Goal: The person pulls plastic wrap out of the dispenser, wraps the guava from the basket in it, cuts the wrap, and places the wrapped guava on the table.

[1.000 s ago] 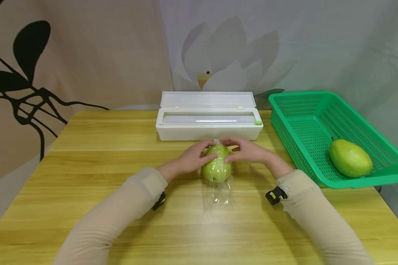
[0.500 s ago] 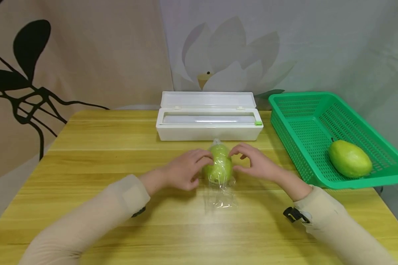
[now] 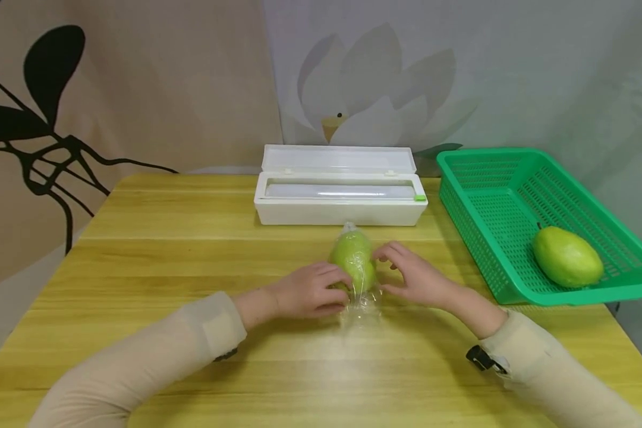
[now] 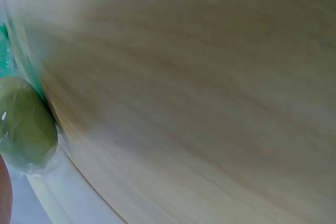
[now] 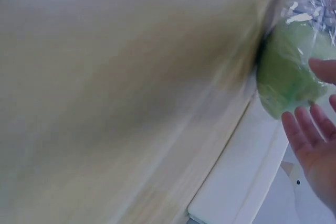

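Note:
On the wooden table a green pear (image 3: 352, 257) lies wrapped in clear plastic film, which is bunched at its far end and loose at its near end. The loose film (image 3: 365, 306) spreads flat towards the front. My left hand (image 3: 309, 292) is at the near left side of the pear, its bent fingertips at the film. To the right, my right hand (image 3: 416, 274) has relaxed, parted fingers right beside the pear. The right wrist view shows the wrapped pear (image 5: 289, 66) near the fingers and thumb of that hand. In the left wrist view, the wrapped pear (image 4: 26, 124) is at the left edge.
Behind the pear stands a white cling film box (image 3: 339, 211), lid raised, a roll inside and a green slider at its right end. A green plastic basket (image 3: 478, 249) at the right holds another pear (image 3: 567, 257). A patterned cloth (image 3: 192, 89) hangs behind the table.
Both hands have left the top of the pear. The left hand has moved down to its near left side, and the right hand has drawn back to the right and nearer.

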`<action>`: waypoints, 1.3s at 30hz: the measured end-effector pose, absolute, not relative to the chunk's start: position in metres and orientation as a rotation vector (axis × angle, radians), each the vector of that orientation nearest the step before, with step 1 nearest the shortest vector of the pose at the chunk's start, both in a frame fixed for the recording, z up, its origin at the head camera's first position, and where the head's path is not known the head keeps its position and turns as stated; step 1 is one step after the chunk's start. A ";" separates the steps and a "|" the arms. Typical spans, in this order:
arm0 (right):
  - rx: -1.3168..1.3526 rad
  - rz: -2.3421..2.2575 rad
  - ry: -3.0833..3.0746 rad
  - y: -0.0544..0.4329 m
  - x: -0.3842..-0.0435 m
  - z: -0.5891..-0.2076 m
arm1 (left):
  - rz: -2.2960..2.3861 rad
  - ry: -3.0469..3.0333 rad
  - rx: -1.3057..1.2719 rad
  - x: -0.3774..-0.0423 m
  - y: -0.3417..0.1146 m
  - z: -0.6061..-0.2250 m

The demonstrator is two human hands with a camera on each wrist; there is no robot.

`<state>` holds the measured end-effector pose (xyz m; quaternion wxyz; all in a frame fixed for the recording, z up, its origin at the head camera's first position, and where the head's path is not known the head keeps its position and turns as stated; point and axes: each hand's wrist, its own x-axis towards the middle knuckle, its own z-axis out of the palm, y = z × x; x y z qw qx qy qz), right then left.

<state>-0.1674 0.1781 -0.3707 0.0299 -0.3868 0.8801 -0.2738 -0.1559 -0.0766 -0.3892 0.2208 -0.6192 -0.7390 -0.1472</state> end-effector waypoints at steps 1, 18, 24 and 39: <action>-1.210 -0.801 2.734 0.179 -0.166 -0.372 | -0.422 -2.045 -1.710 -0.156 -0.077 -0.389; -2.203 -0.542 2.778 0.177 -0.157 -0.397 | -0.507 -2.026 -1.692 -0.159 -0.077 -0.384; -2.221 -0.505 2.713 0.176 -0.154 -0.394 | -0.489 -2.046 -1.697 -0.161 -0.078 -0.384; -1.543 -0.831 2.651 0.179 -0.153 -0.377 | -0.545 -2.149 -1.622 -0.159 -0.077 -0.383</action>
